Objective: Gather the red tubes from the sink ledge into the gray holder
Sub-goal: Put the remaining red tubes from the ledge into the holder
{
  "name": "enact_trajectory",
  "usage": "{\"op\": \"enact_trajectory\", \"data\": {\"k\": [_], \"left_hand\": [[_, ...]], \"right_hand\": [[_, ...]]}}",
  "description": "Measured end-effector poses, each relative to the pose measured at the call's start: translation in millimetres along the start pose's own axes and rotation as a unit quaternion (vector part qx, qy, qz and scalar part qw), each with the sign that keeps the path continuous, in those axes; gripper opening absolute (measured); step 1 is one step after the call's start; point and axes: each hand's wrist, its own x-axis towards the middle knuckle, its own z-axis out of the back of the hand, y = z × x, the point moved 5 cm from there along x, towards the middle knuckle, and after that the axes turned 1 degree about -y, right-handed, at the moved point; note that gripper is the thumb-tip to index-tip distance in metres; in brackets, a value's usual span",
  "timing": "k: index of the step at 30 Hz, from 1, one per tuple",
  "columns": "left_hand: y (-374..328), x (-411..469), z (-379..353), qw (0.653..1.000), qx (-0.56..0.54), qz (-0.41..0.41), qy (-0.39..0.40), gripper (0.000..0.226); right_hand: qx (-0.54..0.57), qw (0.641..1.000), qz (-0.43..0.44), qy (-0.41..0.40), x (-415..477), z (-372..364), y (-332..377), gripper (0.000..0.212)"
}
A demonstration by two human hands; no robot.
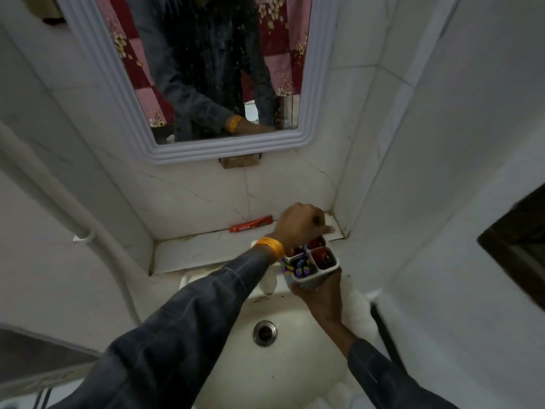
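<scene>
My right hand (320, 296) grips the gray holder (314, 277) from below, above the back rim of the sink. The holder has four compartments; red items fill the far ones and a purple patterned item sits in the near left one. My left hand (300, 224), with an orange band at the wrist, hovers over the holder's far side with fingers curled down into it; what they pinch is hidden. One red tube (251, 223) lies flat on the tiled ledge against the back wall, left of my left hand.
The white sink basin (236, 373) with its metal drain (264, 332) lies below the hands. A white-framed mirror (312, 113) hangs above the ledge (191, 252). A white pipe (59, 214) runs down the left wall. A dark frame (519, 249) juts in at right.
</scene>
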Motion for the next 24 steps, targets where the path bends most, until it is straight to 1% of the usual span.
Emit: {"op": "enact_trajectory", "data": {"k": [3,5,7,9,11,15,18,21,24], "left_hand": [[40.0,4.8,21.5,0.995,-0.052,0.059,-0.057,0.022],[77.4,2.1,28.6,0.99,-0.041,0.112,-0.076,0.018],[116.9,-6.6,26.2,0.983,-0.022,0.172,-0.058,0.019],[151.9,-17.7,17.1,0.974,-0.002,0.224,-0.021,0.029],[178.1,-27.9,3.8,0.967,0.013,0.255,0.007,0.036],[200.1,-34.2,-24.1,0.96,0.039,0.271,0.066,0.038],[202.9,-32.0,-33.8,0.959,0.103,0.256,0.066,0.037],[209.5,-35.3,-41.4,0.949,0.174,0.252,0.081,0.034],[217.4,-43.5,-49.5,0.95,0.161,0.257,0.071,0.031]], "right_hand": [[-0.002,1.0,-0.006,-0.016,8.6,0.1,-12.6,0.132],[0.001,1.0,0.003,-0.011,21.1,-2.8,-41.3,0.133],[-0.002,1.0,-0.007,-0.009,21.6,-3.7,-45.3,0.136],[-0.009,1.0,-0.007,-0.016,15.9,-3.2,-36.0,0.136],[-0.012,1.0,-0.001,-0.024,8.5,-1.4,-22.6,0.135],[-0.008,1.0,0.009,-0.02,5.4,-0.6,-18.1,0.135],[-0.012,1.0,0.013,-0.022,4.6,0.4,-16.2,0.133],[-0.008,1.0,0.013,-0.019,4.7,-0.1,-14.4,0.132],[-0.004,1.0,0.014,-0.023,4.5,-0.1,-14.1,0.132]]}}
